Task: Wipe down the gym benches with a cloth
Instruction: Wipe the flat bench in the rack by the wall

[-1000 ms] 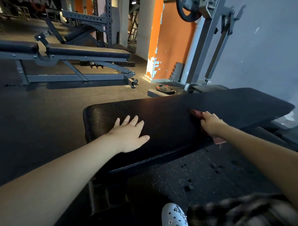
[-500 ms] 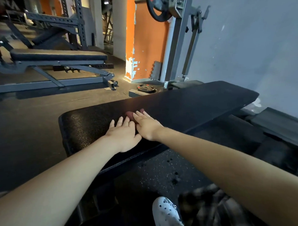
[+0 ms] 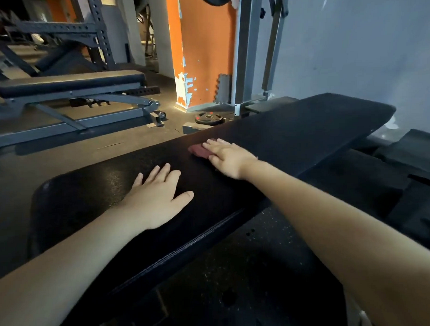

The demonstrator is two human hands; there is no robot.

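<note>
A long black padded bench [image 3: 305, 133] runs across the middle of the head view, from lower left to upper right. My left hand [image 3: 159, 196] lies flat on its near left part, fingers straight and spread. My right hand [image 3: 229, 155] presses a dark red cloth [image 3: 199, 150] flat against the pad farther along, toward the far edge. Most of the cloth is hidden under the palm; only its left end shows.
A second black bench on a grey steel frame [image 3: 69, 82] stands on the dark rubber floor at the left. An orange pillar [image 3: 200, 48], a grey rack upright [image 3: 244, 52] and a weight plate [image 3: 208, 118] on the floor stand behind the bench. A grey wall fills the right.
My right hand with the cloth slid left along the pad until it met my left hand, then moved back to the right. My left hand stayed flat in place.
</note>
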